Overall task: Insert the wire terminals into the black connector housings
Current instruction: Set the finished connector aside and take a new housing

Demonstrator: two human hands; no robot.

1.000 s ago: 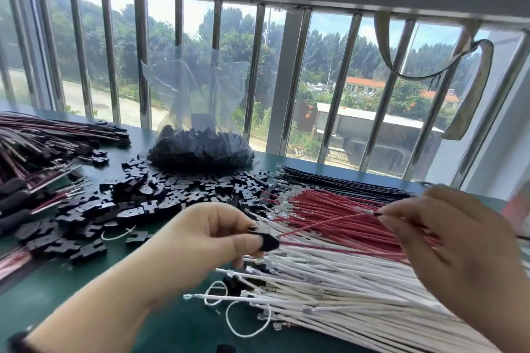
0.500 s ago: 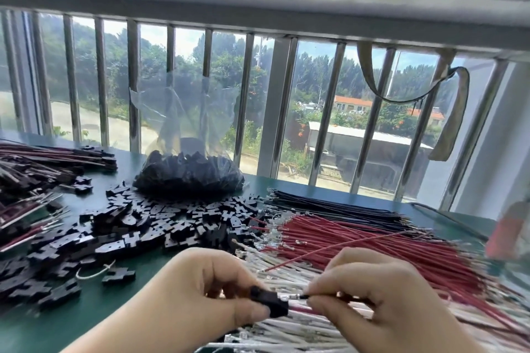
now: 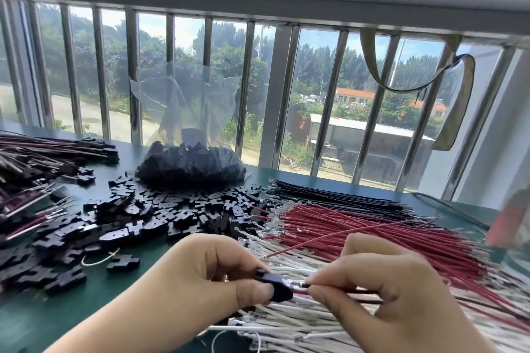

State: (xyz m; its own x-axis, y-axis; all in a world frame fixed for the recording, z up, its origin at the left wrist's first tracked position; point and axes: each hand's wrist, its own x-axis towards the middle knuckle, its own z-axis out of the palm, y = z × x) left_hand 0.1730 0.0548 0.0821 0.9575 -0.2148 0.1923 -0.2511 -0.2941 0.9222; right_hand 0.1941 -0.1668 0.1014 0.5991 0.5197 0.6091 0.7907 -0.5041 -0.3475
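- Head view, hands: my left hand (image 3: 218, 275) pinches a black connector housing (image 3: 276, 289) between thumb and curled fingers, with its open end facing right. My right hand (image 3: 381, 286) pinches a wire (image 3: 344, 291) just behind its metal terminal (image 3: 295, 284), fingers curled tight around it. The terminal tip sits at the housing's mouth; I cannot tell whether it has entered.
- Head view, the held parts: a red wire (image 3: 344, 235) rises from the housing area and arcs off to the right, so I judge one terminal may already be seated.
- Head view, stock: loose housings (image 3: 149, 215) are heaped on the green table (image 3: 34, 321) to the left, with a clear bag (image 3: 190, 160) of more behind. Red wires (image 3: 372, 226), black wires (image 3: 344, 198) and white wires (image 3: 301, 321) lie to the right.
- Handling, as I judge it: the housing is light, rigid and small, best held by its flat sides. The wire is limp and the terminal thin and bendable, so I would grip close behind the crimp and push straight.
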